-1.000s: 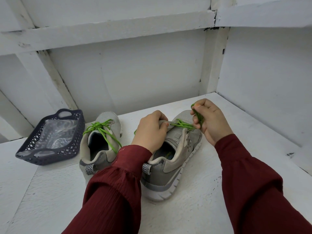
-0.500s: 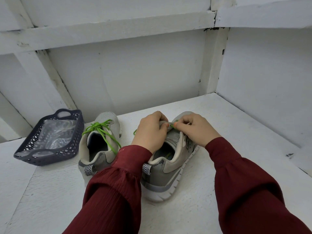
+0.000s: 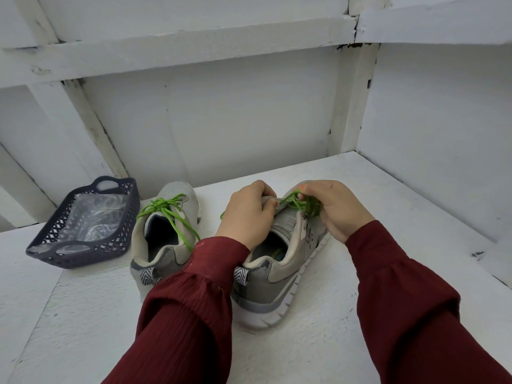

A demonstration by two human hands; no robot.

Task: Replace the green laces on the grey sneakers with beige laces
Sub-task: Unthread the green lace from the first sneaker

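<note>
Worked sneaker: a grey shoe standing upright on its white sole at the middle of the bench, heel toward the camera and toe pointing away and slightly right.
Its green lace: sits at the top of the eyelet rows, drawn up in a loose loop and strands between the two hands; a short green end shows just left of the left hand.
Left hand: fingers curled over the top of the tongue, gripping it and holding the shoe steady.
Right hand: fingertips pinch the green lace just above the eyelets, with a bunch of the lace gathered under the curled fingers.
Sleeves: a dark red left sleeve crosses in front of the heel of the worked sneaker and part of its neighbour; the right sleeve comes in from the lower right.
Second sneaker: the matching grey shoe stands just beside the first, on its left, and points the same way.
Second green lace: threaded and tied at the top, one long end trailing over the collar toward the sleeve.
Basket: a dark latticed plastic basket with handles, left of the shoes and apart from them.
Clear plastic: crumpled inside the basket; what it wraps cannot be made out.
Bench: a white painted, rough surface carrying everything.
Wall: white boards and beams behind and to the right.
</note>
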